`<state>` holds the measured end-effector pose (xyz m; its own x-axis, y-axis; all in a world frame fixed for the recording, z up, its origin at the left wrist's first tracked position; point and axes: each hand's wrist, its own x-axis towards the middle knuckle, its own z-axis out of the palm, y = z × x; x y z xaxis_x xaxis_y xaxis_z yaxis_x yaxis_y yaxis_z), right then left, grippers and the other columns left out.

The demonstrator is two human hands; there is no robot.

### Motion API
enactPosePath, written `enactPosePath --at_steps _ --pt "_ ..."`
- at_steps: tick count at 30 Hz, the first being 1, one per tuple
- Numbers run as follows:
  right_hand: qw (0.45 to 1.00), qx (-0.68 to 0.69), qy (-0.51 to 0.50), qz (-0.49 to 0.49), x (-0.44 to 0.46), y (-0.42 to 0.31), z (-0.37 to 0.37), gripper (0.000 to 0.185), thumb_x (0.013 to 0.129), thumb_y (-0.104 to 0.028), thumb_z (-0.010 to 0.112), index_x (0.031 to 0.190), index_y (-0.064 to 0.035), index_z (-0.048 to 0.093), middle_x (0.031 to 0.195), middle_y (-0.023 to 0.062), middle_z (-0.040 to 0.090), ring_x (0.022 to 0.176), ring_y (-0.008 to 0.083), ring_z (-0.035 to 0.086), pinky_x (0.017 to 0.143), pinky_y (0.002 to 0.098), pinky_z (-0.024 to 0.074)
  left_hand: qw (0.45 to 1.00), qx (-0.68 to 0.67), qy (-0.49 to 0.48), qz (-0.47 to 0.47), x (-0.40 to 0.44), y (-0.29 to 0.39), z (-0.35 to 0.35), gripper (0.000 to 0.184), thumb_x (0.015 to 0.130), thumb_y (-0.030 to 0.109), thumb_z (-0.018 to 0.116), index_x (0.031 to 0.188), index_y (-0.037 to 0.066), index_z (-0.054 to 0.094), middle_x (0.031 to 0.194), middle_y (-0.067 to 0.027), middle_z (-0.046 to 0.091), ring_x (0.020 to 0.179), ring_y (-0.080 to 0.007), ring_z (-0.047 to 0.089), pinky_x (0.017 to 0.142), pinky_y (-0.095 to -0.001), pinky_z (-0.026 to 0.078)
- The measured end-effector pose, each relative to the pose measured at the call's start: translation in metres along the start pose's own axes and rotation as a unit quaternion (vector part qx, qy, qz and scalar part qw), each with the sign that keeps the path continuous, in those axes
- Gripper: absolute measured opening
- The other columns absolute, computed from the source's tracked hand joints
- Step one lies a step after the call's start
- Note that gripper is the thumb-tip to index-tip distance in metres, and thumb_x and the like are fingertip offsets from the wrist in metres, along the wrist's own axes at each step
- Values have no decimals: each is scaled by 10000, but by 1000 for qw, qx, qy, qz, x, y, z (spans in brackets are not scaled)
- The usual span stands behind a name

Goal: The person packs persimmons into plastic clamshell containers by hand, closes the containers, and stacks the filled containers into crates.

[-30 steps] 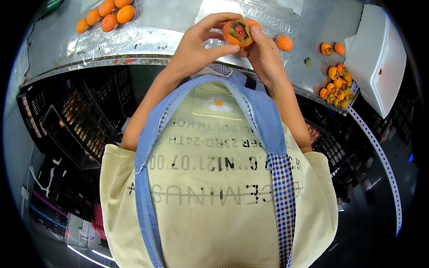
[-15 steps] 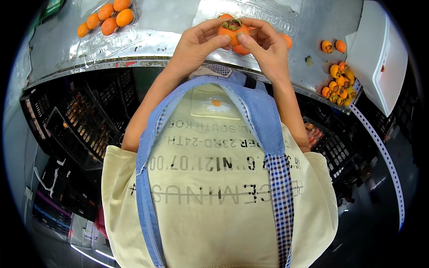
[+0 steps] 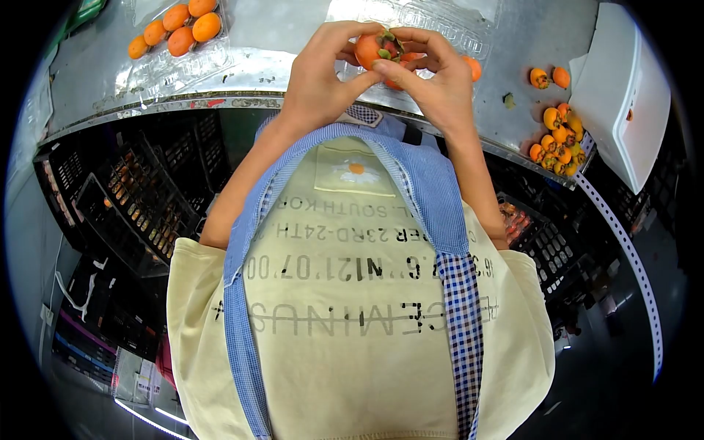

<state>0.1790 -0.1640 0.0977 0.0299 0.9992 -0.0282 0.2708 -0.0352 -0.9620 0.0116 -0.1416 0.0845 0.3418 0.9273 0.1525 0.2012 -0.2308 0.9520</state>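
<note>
Both hands meet over the near edge of the metal table, around one orange persimmon [image 3: 369,51] whose green calyx is turned to the right. My left hand [image 3: 323,72] grips its left side with thumb and fingers. On the calyx side, the thumb and fingers of my right hand [image 3: 438,77] press against the leaves. Below and behind the fingers other orange fruit shows in part, mostly hidden. Just right of my right hand lies another persimmon [image 3: 475,69]. A clear plastic tray [image 3: 455,33] is behind the hands.
Several persimmons [image 3: 181,42] sit in a clear tray at the table's [image 3: 271,62] left. A pile of small persimmons [image 3: 561,136] lies at the right corner, beside a white bin [image 3: 623,95]. Black crates [image 3: 139,198] stand below the table on the left, another [image 3: 546,249] on the right.
The held persimmon has turned: its calyx first faced me, then pointed up and away, and now points right. My right hand moved out from it, then back in to the calyx.
</note>
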Motion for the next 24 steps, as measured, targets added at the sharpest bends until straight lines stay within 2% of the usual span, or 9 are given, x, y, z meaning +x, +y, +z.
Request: enactPosePath --at_steps 3,7,10,13,16,19,22,24 --pt "1000 11 5 10 0 0 0 385 715 -175 773 1050 -42 639 908 74 645 697 106 612 606 220 500 999 19 9 29 0 2 1 496 681 90 778 1133 71 574 1065 -90 570 838 -198 639 710 -270 531" --pt "999 46 6 23 -2 0 1 341 750 -145 738 1054 -29 636 929 103 659 711 108 628 610 211 502 1000 24 -4 18 0 4 -2 512 674 46 782 1137 39 564 1109 -90 558 889 -167 625 760 -264 519" --pt "998 53 14 -29 -2 8 1 295 798 -141 696 1058 -16 632 907 94 662 715 116 641 613 210 507 999 27 -6 28 0 2 -2 523 670 56 788 1140 36 560 1111 -92 558 892 -164 622 764 -265 518" --pt "988 141 -3 69 -2 10 -4 259 854 -162 639 1064 -12 629 873 72 661 727 120 647 622 212 512 1000 19 -9 22 1 2 -3 533 676 59 787 1151 33 547 1120 -92 558 909 -162 616 783 -269 516" --pt "982 164 24 96 -2 12 -7 248 891 -193 594 1065 -20 631 841 51 660 706 111 637 610 207 505 1000 -24 -3 -4 0 -2 -1 531 689 55 779 1160 30 536 1128 -88 559 925 -162 612 804 -275 513" --pt "984 140 7 107 -2 6 -8 242 900 -188 577 1067 -21 629 907 77 647 768 129 634 648 223 508 999 -47 8 -10 0 -4 0 516 690 54 771 1153 37 544 1111 -87 560 915 -175 616 790 -279 516" --pt "993 96 -26 63 -1 7 0 281 881 -204 604 1078 -5 611 1002 112 615 862 154 625 698 247 509 1000 0 5 12 1 -4 4 529 665 57 770 1150 56 558 1082 -94 549 880 -195 621 738 -281 525" --pt "999 -30 -16 -40 1 6 5 324 868 -222 623 1099 3 590 1039 126 588 883 164 612 724 262 506 998 52 -15 25 2 3 8 569 653 38 765 1177 56 543 1100 -96 533 880 -199 608 744 -287 523"
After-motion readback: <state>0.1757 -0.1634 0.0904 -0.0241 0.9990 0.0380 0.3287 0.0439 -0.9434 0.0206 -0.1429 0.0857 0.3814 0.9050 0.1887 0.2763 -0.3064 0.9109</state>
